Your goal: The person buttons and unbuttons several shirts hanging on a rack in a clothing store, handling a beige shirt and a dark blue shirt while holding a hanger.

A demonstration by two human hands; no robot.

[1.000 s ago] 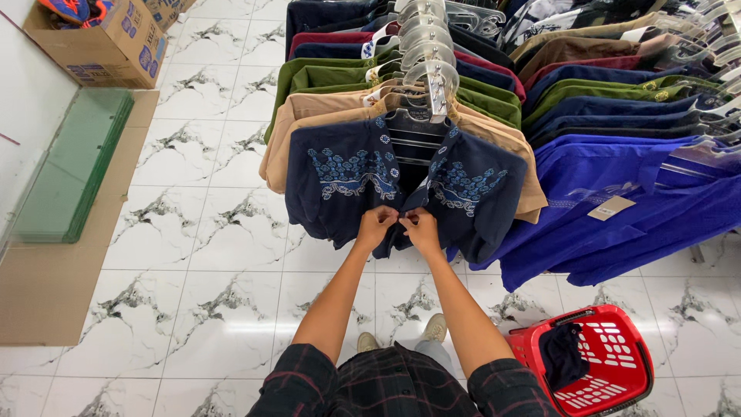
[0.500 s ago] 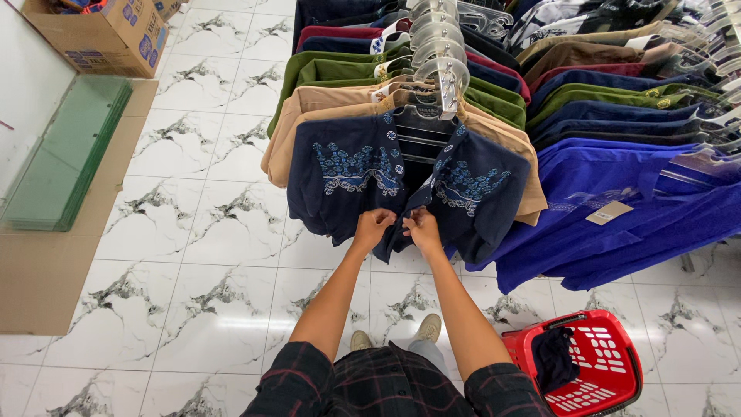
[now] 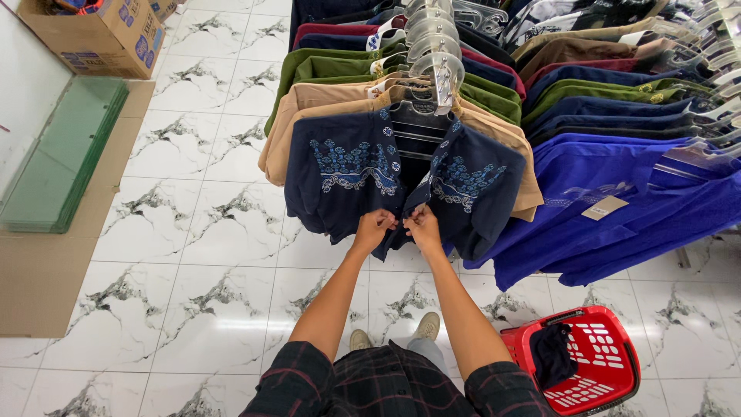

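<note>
I look down on a rack of hung shirts point(image 3: 617, 116) over marble floor point(image 3: 193, 255). The front one, a navy shirt point(image 3: 347, 174) with blue embroidery, hangs open on its hanger point(image 3: 436, 73). A red basket point(image 3: 598, 367) sits at my right. My left hand point(image 3: 373, 228) and right hand point(image 3: 423, 225), side by side, each pinch the shirt's front edges low down.

White marbled tile floor point(image 3: 208, 232) carries a red basket point(image 3: 590, 363), cardboard box point(image 3: 100, 38), and seemingly glass panes point(image 3: 65, 150).
</note>
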